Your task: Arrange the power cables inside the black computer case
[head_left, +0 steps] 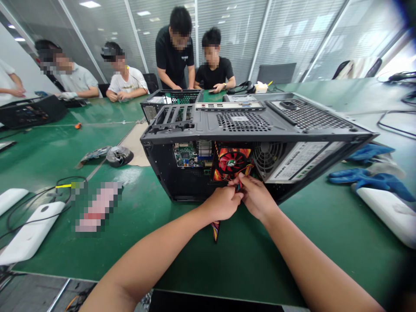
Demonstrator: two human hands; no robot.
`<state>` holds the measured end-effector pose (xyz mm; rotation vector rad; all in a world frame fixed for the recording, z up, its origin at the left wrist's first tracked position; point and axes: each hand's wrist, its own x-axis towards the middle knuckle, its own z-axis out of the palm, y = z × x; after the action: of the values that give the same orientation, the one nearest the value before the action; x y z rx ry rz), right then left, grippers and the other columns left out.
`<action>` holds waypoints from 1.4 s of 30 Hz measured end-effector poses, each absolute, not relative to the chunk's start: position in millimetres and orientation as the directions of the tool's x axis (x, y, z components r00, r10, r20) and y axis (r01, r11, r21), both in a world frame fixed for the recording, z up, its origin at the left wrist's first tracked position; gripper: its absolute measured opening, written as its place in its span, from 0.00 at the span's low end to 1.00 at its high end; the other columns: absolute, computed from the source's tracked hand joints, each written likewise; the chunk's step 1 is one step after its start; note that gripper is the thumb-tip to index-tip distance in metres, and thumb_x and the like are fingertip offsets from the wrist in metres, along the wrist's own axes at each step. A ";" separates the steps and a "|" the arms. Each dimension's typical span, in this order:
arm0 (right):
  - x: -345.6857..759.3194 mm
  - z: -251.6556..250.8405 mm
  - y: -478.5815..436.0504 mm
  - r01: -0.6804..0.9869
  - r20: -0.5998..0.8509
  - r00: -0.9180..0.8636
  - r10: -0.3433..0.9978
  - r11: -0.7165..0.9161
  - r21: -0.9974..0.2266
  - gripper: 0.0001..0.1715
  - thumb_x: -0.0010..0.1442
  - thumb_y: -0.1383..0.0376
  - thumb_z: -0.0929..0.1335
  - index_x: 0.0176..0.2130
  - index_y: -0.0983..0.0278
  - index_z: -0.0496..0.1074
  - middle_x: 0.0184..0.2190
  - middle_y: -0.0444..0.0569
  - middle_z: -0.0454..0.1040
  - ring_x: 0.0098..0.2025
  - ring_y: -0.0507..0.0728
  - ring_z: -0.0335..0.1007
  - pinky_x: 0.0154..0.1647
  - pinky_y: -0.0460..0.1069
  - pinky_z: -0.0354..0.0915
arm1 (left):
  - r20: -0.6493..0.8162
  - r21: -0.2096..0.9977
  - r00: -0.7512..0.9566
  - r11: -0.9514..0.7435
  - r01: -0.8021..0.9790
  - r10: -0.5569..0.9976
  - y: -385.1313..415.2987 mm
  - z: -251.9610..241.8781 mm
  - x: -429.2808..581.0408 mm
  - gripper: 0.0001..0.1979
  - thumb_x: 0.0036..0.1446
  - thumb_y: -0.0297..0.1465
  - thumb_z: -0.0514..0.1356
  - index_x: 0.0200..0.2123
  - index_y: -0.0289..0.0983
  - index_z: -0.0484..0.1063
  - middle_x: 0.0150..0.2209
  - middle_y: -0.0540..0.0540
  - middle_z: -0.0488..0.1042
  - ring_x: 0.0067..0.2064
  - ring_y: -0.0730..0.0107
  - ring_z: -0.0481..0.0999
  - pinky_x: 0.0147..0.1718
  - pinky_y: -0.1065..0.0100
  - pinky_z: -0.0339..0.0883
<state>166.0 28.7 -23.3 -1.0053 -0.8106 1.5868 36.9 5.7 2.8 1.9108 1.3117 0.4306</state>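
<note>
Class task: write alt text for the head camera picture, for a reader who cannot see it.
The left hand and right hand pinch coloured wires at the open side of a black computer case on a green table, just below a red fan. Other people are at the far end.

Bench (292,242): green. Computer case (247,125): black, perforated grey top panel. Fan (231,162) inside: red blades, orange-yellow flame print. Cable bundle (215,229): multicoloured stripes. Gloves (367,175) near bench's right edge: blue. Left-edge devices (30,232): white.
</note>
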 end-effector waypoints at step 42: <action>160.4 -23.1 28.6 -0.448 -0.169 0.009 0.986 -0.147 -0.882 0.20 0.43 0.50 0.77 0.22 0.62 0.72 0.24 0.48 0.76 0.33 0.58 0.73 0.32 0.50 0.66 | -0.071 0.420 0.340 -0.281 0.863 0.938 -4.1 0.6 39.0 0.19 0.66 0.38 0.45 0.48 0.33 0.69 0.37 0.33 0.76 0.39 0.49 0.79 0.38 0.56 0.70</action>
<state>160.4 28.6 -23.1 -0.9925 -0.7460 1.4741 39.0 -4.1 0.6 2.2258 1.5875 0.2669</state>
